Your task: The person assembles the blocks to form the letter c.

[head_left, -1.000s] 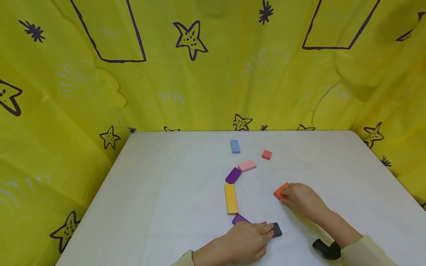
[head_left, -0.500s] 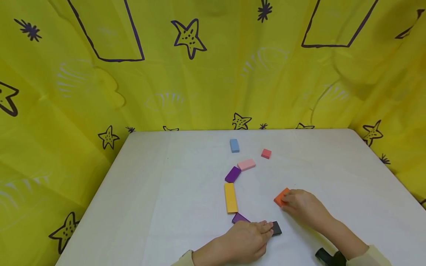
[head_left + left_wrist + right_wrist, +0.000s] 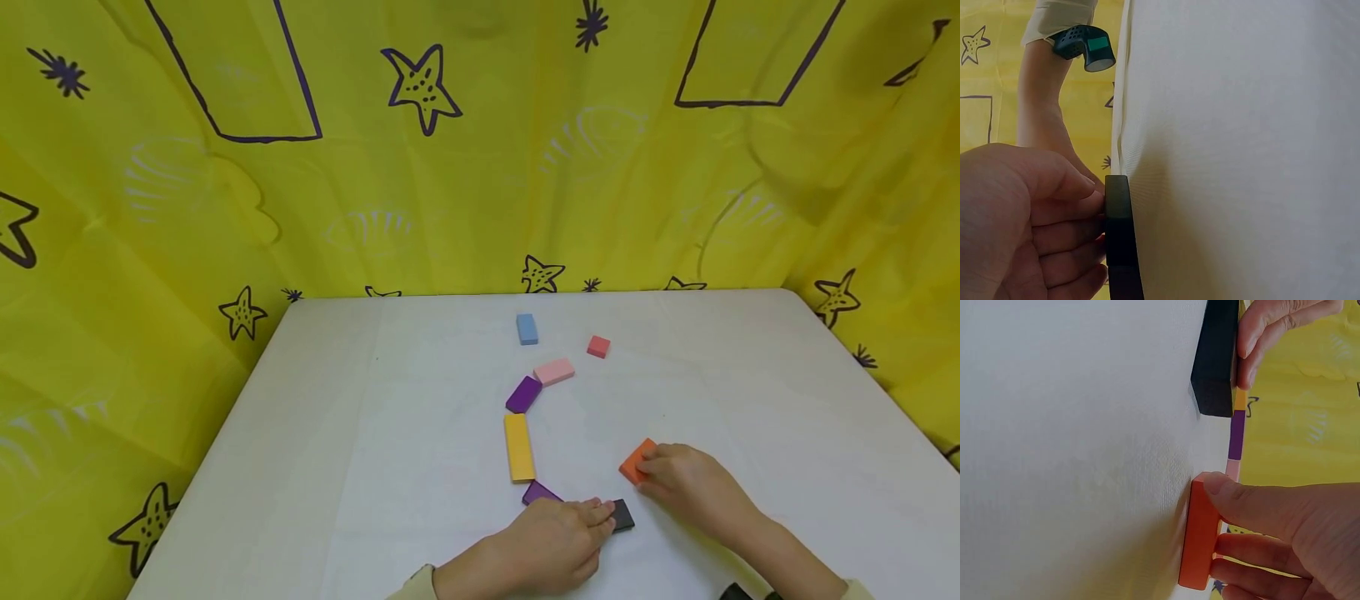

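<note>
Right hand [image 3: 692,485] pinches orange block [image 3: 634,462], maybe for control; left hand [image 3: 553,542], fingers fairly straight, rests on black block [image 3: 623,517], prob steadying it.

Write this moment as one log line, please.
left hand: fingers on black block | right hand: holds orange block | orange block: apart from black block | beyond left hand: yellow block

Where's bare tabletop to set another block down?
Free: tabletop left of the yellow block; also right of the small red block. Crowded: near the black block and orange block, with the left hand and right hand there.
</note>
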Motion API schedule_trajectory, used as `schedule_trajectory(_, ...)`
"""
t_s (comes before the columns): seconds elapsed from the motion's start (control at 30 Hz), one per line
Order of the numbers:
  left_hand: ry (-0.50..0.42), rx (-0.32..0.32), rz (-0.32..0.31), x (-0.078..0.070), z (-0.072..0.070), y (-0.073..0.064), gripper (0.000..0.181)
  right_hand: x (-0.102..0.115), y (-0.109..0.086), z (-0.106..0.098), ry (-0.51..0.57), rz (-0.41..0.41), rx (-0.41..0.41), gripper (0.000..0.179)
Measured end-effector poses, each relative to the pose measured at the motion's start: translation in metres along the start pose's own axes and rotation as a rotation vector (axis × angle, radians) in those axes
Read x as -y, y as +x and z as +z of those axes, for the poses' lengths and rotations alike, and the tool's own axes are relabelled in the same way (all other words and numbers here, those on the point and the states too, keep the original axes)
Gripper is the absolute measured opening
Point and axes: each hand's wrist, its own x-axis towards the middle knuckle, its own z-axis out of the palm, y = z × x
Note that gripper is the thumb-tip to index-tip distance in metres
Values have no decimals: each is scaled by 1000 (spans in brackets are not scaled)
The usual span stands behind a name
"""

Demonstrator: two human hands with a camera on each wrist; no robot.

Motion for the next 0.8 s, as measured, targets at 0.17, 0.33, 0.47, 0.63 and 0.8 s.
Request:
schedule_trajectory(0.17,-2,-5,1,0,1,0,39,2,-3,0,-11,-2,-16,26)
schedule_trajectory(0.33,-20,11,-2,1,1,0,40,4,-7,1,0,-36,-61,28)
schedule_trajectory(0.47,-24,13,1,1,1,1,40,4,-11,2,1,-49,-82,29)
schedule_trajectory(0.63,-16,2,-2,1,0,0,39,6,-14,2,-10,-47,-78,30)
schedule_trajectory(0.8,-22,-4,0,0,0,0,39,8,-17,1,-8,-51,-67,30)
